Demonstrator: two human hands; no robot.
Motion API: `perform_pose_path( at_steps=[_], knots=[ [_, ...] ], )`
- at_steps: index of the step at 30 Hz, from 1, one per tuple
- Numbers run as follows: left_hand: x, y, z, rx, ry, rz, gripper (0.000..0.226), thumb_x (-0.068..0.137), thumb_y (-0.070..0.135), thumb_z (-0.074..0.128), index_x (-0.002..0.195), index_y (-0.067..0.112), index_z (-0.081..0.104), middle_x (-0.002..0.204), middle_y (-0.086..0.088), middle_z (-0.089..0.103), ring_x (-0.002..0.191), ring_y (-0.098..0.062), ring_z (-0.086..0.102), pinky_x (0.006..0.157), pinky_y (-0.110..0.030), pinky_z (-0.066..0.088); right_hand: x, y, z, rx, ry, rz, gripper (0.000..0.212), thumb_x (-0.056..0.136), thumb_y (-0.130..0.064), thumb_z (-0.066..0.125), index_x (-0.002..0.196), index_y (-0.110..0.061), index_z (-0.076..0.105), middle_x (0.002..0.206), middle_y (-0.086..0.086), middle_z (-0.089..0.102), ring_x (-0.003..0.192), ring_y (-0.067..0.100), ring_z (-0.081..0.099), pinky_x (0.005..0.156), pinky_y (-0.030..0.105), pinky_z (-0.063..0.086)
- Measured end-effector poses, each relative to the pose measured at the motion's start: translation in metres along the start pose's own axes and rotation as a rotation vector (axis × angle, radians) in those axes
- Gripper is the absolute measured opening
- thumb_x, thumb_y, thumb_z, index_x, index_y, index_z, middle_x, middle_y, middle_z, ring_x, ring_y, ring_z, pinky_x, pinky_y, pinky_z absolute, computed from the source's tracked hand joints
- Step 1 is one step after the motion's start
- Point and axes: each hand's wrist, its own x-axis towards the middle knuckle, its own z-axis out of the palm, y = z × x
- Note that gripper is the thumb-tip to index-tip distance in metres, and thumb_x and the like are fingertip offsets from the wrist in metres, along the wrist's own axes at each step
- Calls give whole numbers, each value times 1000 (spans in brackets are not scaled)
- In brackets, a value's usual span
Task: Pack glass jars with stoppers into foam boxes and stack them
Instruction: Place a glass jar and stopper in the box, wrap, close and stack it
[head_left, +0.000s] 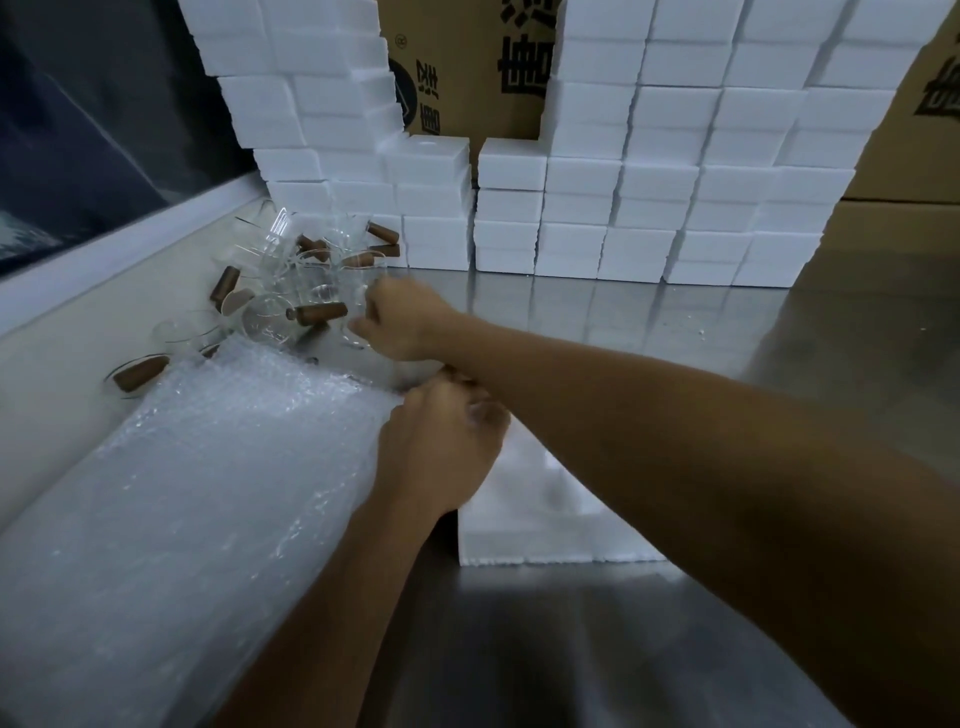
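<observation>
Right hand (402, 325) reaches into pile of loose glass jars (291, 291), grip closing on one, hold unclear. Left hand (441, 447), grip narrow, contents unclear, beside open foam box (540, 514). Beyond right grip, packed boxes (649, 218) stacked high on table (649, 322). Many jars left.

Right hand (402, 325) outstretched (left hand (441, 452) curled)

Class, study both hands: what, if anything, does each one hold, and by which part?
The right hand closes on a clear glass jar at the pile's edge; the exact grip point is hidden. The left hand is fisted; its contents cannot be told.
</observation>
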Motion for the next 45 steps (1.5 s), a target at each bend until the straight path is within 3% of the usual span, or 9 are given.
perform_pose_path(
  at_steps=[5,11,15,17,20,27,32,39,45],
  knots=[
    [2,-4,1,-60,8,14,25,95,37,61,111,24,75,132,9,63,114,-16,60,98,-35,47,-52,7,-39,277,358,44,54,74,-64,71,55,-21,45,50,-11,50,49,3,47,49,22,36],
    [4,1,-9,-114,278,45,25,91,33,61,102,16,76,113,1,70,98,-21,65,86,-38,53,-152,37,-67,519,547,239,66,67,-65,71,45,-18,32,40,-9,31,42,9,30,45,22,27],
    [-2,12,-12,-80,367,262,34,86,29,66,115,11,70,105,-3,69,77,-7,56,69,-28,53,-199,53,-74,656,533,239,54,75,-47,56,61,3,43,57,23,49,53,25,47,52,34,35],
    [-7,21,-9,-29,374,357,43,85,32,66,122,10,65,106,-4,67,76,-5,50,66,-23,48,-209,52,-73,777,526,203,38,79,-36,54,67,0,47,62,18,52,58,22,55,54,27,39],
    [-14,30,-3,-24,269,467,62,82,37,64,135,7,54,118,-7,63,99,-20,57,83,-43,52,-215,47,-71,970,481,141,28,84,-24,49,90,0,61,85,5,61,68,14,61,64,17,48],
    [-16,32,-7,-119,147,418,79,77,41,78,143,16,43,126,5,57,112,-14,55,96,-40,49,-222,53,-69,1294,280,42,40,84,-10,65,121,-23,66,123,8,66,112,32,65,97,47,52],
    [-11,27,-11,-136,176,353,70,72,32,87,130,13,54,121,0,62,107,-14,58,84,-14,45,-222,53,-73,1036,406,53,31,83,-7,76,109,-23,72,98,4,73,93,19,71,83,31,58],
    [-11,23,-10,24,259,470,62,69,29,86,122,7,63,119,-10,62,100,-14,54,83,-30,52,-227,54,-84,200,338,-128,50,79,-27,80,126,-18,63,116,-5,65,104,11,61,93,26,50],
    [-13,26,-11,66,252,477,68,70,39,82,126,7,62,115,-10,64,104,-25,61,83,-50,55,-227,52,-80,67,321,-109,64,73,-33,84,130,-23,57,118,-5,62,105,18,55,89,38,49]
  ],
)
